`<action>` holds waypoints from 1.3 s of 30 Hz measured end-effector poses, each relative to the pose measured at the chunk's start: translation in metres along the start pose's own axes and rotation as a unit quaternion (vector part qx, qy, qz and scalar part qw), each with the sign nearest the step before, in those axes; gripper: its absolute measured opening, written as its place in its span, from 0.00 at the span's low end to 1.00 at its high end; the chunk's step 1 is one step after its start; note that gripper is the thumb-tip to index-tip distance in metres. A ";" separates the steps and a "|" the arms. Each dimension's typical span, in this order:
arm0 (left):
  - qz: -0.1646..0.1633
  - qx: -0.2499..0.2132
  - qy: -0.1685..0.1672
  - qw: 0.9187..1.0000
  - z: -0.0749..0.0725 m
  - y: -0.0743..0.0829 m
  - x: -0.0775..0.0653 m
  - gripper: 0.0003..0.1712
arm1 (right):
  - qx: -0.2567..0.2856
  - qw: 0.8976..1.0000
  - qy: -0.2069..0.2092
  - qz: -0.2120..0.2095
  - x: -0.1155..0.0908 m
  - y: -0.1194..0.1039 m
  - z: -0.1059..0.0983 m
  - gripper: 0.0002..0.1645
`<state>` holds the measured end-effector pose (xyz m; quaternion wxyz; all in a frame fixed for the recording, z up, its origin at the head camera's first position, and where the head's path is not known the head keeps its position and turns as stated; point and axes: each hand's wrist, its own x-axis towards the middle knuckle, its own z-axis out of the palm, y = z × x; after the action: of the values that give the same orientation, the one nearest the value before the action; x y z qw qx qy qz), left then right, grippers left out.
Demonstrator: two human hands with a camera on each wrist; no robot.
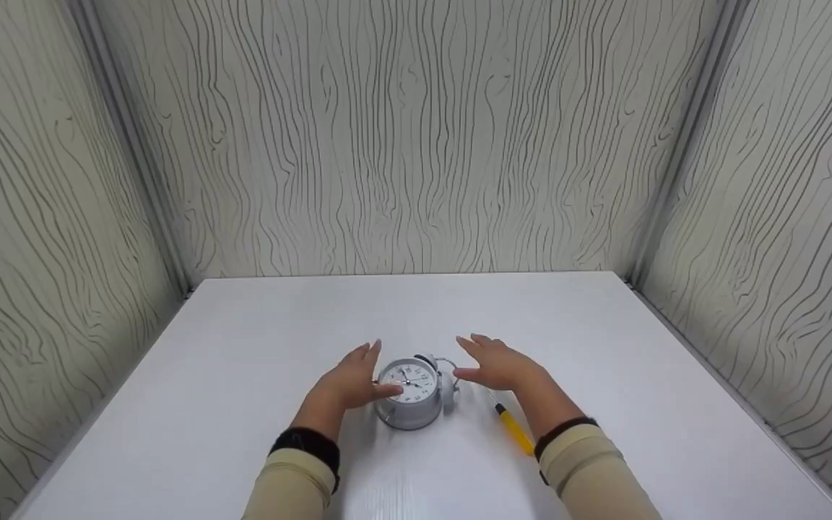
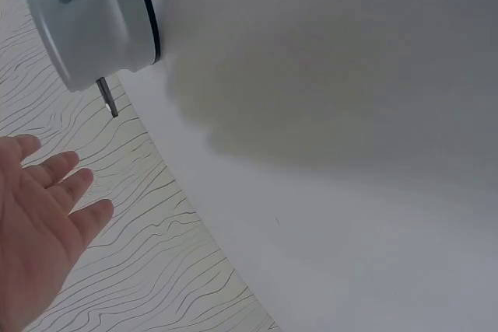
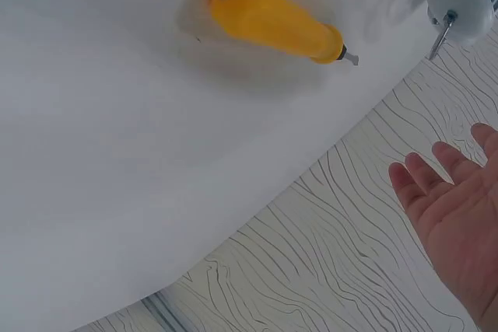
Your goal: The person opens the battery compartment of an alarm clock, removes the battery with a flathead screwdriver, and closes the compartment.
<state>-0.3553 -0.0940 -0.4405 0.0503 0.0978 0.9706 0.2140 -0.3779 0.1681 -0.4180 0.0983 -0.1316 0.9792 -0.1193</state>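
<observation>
A white twin-bell alarm clock point(image 1: 410, 404) lies face up on the white table point(image 1: 243, 404), its bells and wire handle turned to the right. Just left of it hovers my left hand point(image 1: 349, 381), fingers spread, the thumb overlapping the dial in the head view. On the bell side, my right hand point(image 1: 500, 366) has its fingers stretched toward the clock, the thumb near the handle. Both palms face inward and hold nothing. In the left wrist view a metal leg point(image 2: 107, 97) juts from the clock's side. One bell point(image 3: 459, 7) shows in the right wrist view.
A screwdriver with a yellow handle point(image 1: 515, 431) lies right of the clock, partly below my right forearm; its handle point(image 3: 272, 19) shows large in the right wrist view. Wood-grain patterned panels point(image 1: 401, 144) enclose the table at the back and both sides.
</observation>
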 end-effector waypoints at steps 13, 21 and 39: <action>0.003 0.007 -0.014 1.000 0.015 -0.006 -0.004 0.65 | 0.002 1.000 -0.018 -0.005 0.002 -0.002 0.015 0.40; 0.005 0.011 -0.023 1.000 0.024 -0.009 -0.007 0.66 | -0.017 0.999 -0.019 -0.024 0.006 -0.002 0.027 0.39; -0.002 0.009 -0.039 0.999 0.028 -0.004 0.001 0.64 | -0.072 0.993 0.015 -0.089 0.009 0.000 0.038 0.25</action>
<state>-0.3527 -0.0857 -0.4675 0.0872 0.1045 0.9700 0.2015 -0.3779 0.1582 -0.4554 0.0627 -0.2234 0.9710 -0.0583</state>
